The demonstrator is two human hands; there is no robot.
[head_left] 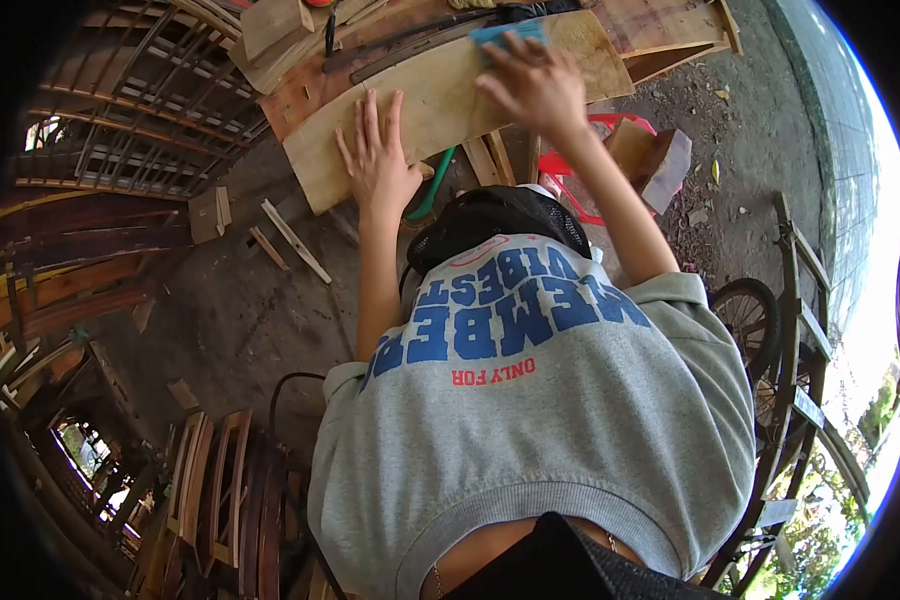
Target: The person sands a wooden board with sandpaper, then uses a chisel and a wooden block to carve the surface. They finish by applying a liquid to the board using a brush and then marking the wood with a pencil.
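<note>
A long, pale wooden board point(435, 105) lies at a slant across the bench in front of me. My left hand point(375, 155) rests flat on the left part of the board, fingers spread, holding nothing. Toward the board's right end, my right hand point(538, 88) presses a blue sheet point(510, 34) against the surface near the far edge. The sheet looks thin, perhaps cloth or abrasive paper; its kind cannot be made out. Part of it is hidden under the fingers.
Beyond the board is a reddish wooden workbench point(290, 105) with wood blocks point(273, 30) and a dark bar point(410, 48). A red plastic stool point(570, 190) holding wood offcuts point(660, 165) stands at right. Loose sticks point(297, 240) lie on the floor at left. Wooden frames point(210, 490) stand lower left.
</note>
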